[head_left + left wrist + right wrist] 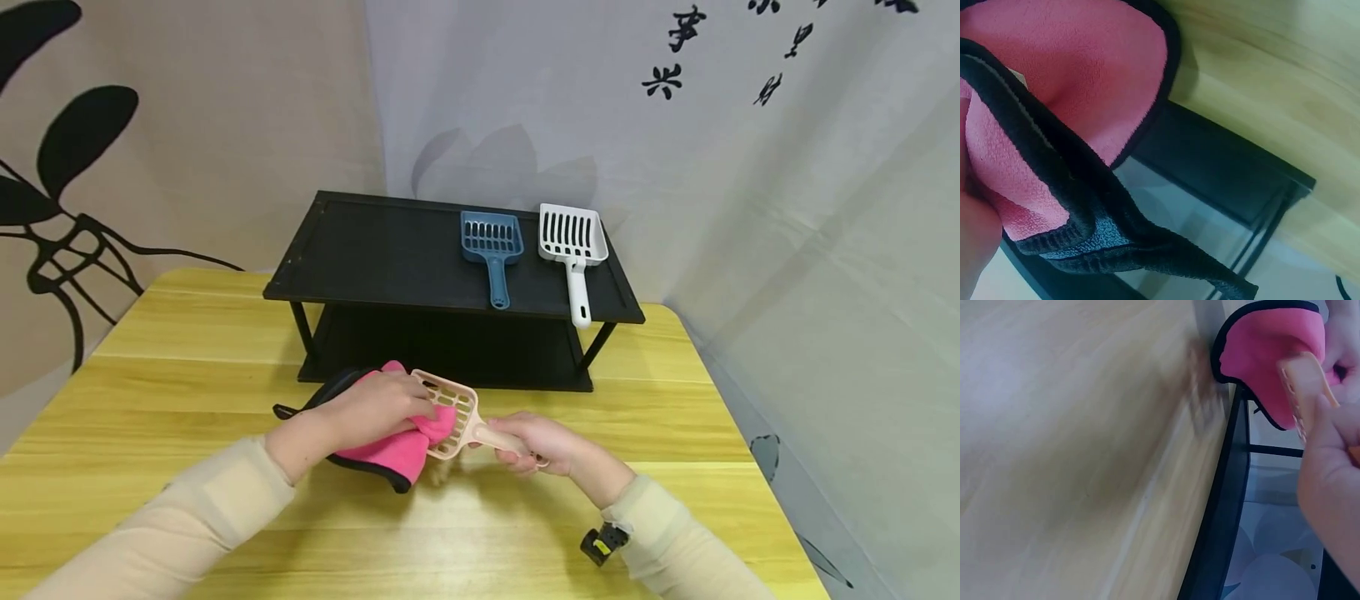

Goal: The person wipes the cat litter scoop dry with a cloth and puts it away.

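Note:
My right hand (534, 443) grips the handle of a beige slotted litter scoop (459, 410), its head pointing left above the table. My left hand (375, 406) holds a pink cloth with black edging (393, 457) and presses a bunched part of it against the scoop's head. In the left wrist view the cloth (1104, 69) fills much of the upper left, with a black loop hanging from its edge. The right wrist view shows the scoop (1307, 384) edge-on in front of the pink cloth (1260, 347).
A black two-level rack (375, 250) stands at the back of the wooden table (187, 367). On its top lie a blue slotted scoop (492, 237) and a white one (573, 237), handles toward me. A patterned fabric wall (487, 83) closes off the back.

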`<action>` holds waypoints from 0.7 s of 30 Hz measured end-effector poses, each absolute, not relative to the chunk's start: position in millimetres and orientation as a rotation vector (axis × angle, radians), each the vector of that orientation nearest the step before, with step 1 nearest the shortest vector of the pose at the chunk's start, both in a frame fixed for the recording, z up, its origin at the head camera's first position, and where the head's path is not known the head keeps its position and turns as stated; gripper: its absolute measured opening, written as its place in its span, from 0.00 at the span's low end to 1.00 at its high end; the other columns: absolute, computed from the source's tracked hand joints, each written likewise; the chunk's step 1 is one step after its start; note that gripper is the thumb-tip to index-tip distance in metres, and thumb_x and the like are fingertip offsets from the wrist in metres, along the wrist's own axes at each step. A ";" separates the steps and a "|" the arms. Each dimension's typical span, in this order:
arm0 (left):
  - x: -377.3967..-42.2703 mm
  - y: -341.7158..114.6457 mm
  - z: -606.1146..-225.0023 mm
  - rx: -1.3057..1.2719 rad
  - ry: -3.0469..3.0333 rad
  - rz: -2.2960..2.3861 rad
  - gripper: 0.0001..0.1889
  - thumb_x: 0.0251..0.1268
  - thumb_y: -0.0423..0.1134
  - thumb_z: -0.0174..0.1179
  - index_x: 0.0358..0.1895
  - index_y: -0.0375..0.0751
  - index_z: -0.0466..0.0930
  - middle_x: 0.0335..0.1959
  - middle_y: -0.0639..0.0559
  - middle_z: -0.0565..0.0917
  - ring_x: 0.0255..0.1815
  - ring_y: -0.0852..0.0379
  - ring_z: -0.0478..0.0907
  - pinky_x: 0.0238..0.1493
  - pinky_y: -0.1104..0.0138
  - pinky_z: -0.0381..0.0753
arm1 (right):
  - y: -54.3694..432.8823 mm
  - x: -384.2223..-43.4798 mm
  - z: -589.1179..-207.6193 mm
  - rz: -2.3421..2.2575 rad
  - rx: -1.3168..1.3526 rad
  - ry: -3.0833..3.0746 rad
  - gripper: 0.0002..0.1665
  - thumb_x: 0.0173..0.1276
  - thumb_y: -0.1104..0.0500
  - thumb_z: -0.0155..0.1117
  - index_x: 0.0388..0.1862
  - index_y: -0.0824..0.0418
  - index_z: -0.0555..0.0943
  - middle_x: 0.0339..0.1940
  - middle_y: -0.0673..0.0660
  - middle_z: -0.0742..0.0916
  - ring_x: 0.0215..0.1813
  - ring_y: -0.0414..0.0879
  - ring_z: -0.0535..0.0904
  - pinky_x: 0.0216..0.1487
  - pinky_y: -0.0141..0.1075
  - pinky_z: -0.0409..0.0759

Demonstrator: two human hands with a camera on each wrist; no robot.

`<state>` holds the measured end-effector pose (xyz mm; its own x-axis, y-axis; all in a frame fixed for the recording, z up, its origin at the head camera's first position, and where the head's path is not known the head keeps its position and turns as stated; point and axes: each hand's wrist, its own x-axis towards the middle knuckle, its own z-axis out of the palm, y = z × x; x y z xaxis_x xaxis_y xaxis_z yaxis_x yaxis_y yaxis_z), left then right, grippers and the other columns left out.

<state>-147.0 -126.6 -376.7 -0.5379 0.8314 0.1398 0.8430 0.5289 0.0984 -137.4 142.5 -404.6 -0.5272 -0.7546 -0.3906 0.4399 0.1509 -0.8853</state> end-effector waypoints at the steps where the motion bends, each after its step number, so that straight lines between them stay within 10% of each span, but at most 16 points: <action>1: -147.5 -128.1 -375.9 -1.472 -2.661 -0.228 0.09 0.59 0.42 0.63 0.43 0.54 0.84 0.37 0.59 0.84 0.43 0.61 0.77 0.53 0.65 0.77 | 142.7 -137.6 -403.8 -1.569 -0.326 1.456 0.33 0.78 0.52 0.35 0.59 0.83 0.62 0.14 0.43 0.71 0.11 0.30 0.60 0.13 0.22 0.57; 12: -152.5 -144.3 -363.8 -1.392 -2.585 -0.196 0.09 0.55 0.40 0.66 0.41 0.51 0.85 0.35 0.58 0.84 0.40 0.60 0.78 0.48 0.66 0.77 | 146.5 -140.3 -392.6 -1.559 -0.316 1.493 0.27 0.78 0.51 0.35 0.56 0.72 0.71 0.14 0.43 0.72 0.11 0.31 0.60 0.14 0.23 0.57; 21: -165.8 -174.7 -357.1 -1.159 -2.582 -0.364 0.12 0.47 0.33 0.70 0.38 0.46 0.86 0.35 0.53 0.84 0.39 0.55 0.79 0.45 0.61 0.80 | 154.1 -140.7 -400.8 -1.555 -0.284 1.550 0.32 0.78 0.52 0.33 0.60 0.82 0.64 0.14 0.43 0.72 0.11 0.31 0.60 0.13 0.23 0.57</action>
<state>-165.8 -174.7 -357.1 -0.6355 0.6835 0.3591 0.7561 0.6451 0.1105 -140.7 154.1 -400.8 -0.5734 -0.7056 -0.4164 0.4184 0.1847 -0.8893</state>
